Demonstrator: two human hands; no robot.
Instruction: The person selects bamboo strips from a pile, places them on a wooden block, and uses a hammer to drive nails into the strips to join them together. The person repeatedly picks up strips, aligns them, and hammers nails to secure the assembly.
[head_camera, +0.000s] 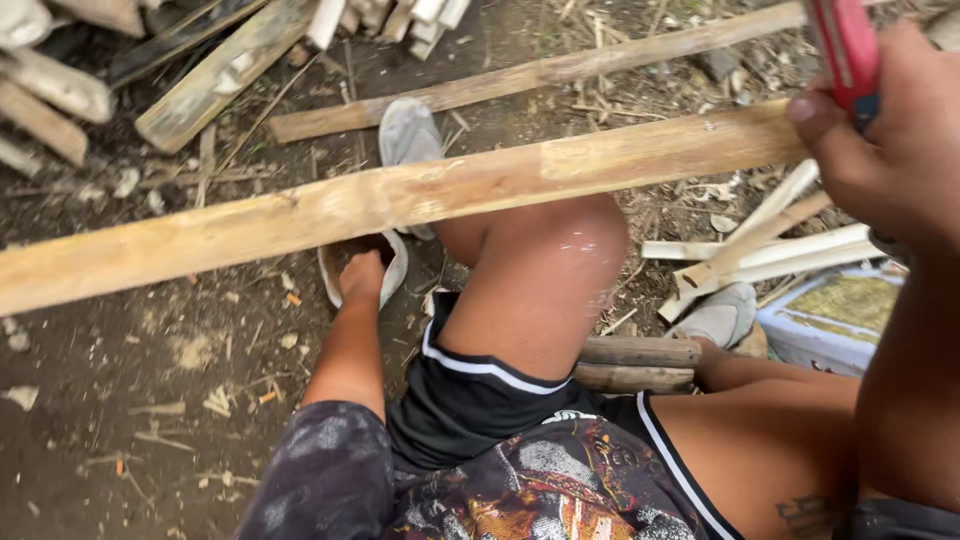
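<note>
Notably, right hand grips a red-handled tool above the long plank; left hand, below the plank, grip hidden; the blade could slip toward the knee.

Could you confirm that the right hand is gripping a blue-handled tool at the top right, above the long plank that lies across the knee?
Not quite: the head view shows the handle in the right hand is red, not blue. The rest holds: it is at the top right, above the long plank lying across the knee.
</note>
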